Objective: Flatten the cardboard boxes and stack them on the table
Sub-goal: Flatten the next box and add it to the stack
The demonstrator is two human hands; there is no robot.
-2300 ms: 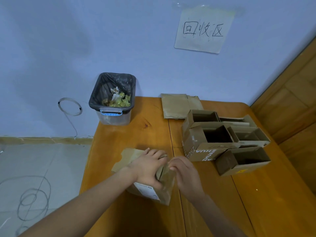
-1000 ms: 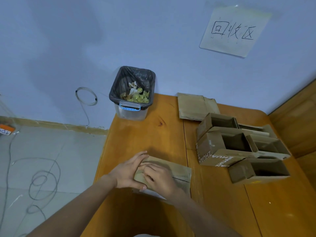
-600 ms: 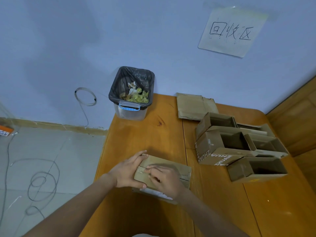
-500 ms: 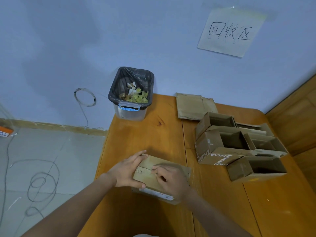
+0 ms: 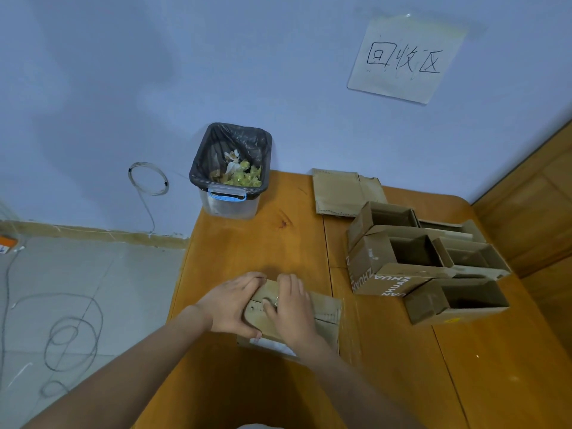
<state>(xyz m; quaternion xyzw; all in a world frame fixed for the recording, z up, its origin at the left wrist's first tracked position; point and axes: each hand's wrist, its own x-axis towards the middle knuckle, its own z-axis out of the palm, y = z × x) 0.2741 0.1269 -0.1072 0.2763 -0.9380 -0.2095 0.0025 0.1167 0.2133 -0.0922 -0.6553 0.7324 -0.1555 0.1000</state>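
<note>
I count one box (image 5: 325, 314) under my hands, squashed nearly flat on the near part of the table (image 5: 266, 243), a white label peeking from its near edge. My left hand (image 5: 230, 305) grips its left end, fingers over the far edge and thumb curled around the near corner; my right hand (image 5: 289, 308) lies on top with fingers straight, pressing down, and the two hands touch each other. One flat sheet (image 5: 340, 191) of brown cardboard sits at the far edge of the table by the wall, well apart from the box I hold. To the right I make out five open boxes (image 5: 399, 252), rectangular, plain brown corrugated card, huddled together and touching; one carries white letters that read "ZHUAN" twice, upside down from here. One bin (image 5: 230, 178), clear plastic with a blue latch and a black bag liner, stands at the far left corner of the table, with yellow-green and white scraps inside. One paper sign (image 5: 405, 57) is taped to the pale blue wall with three handwritten characters, 回收区. The table is glossy orange wood with rounded corners. One thin wire coil (image 5: 148, 178) hangs on the wall left of the bin.
</note>
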